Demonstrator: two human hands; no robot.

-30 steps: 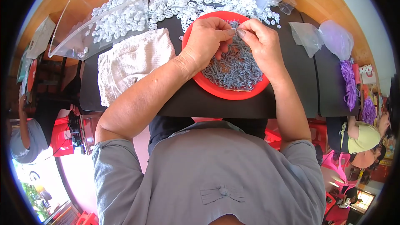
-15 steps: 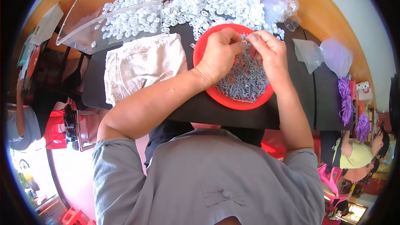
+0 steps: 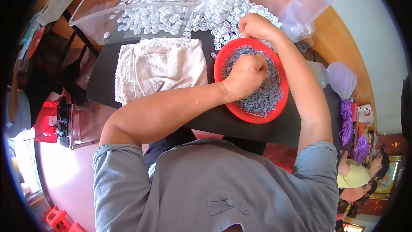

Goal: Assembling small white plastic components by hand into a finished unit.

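Note:
A round red bowl [image 3: 220, 64] on the dark table holds a heap of small grey metal screws [image 3: 271, 95]. Over the heap is my left hand [image 3: 248, 77], its fingers pinched together; what they hold, if anything, is hidden. Beyond the bowl's far rim, my right hand [image 3: 259, 26] reaches into the pile of small white oval plastic pieces with holes [image 3: 229, 10]. Its fingers are curled down at the pile's near edge, and I cannot make out what is in them.
Left of the bowl lies a folded cream towel [image 3: 161, 66]. Clear plastic bins [image 3: 92, 19] lie tipped around the white pieces at the back. Plastic bags [image 3: 342, 75] and purple strands [image 3: 346, 120] are at the right. Another person [image 3: 356, 174] sits at far right.
My hands, together over the bowl before, are now apart. The right has moved away to the white pieces; the left has dropped nearer over the screws. The view has shifted slightly.

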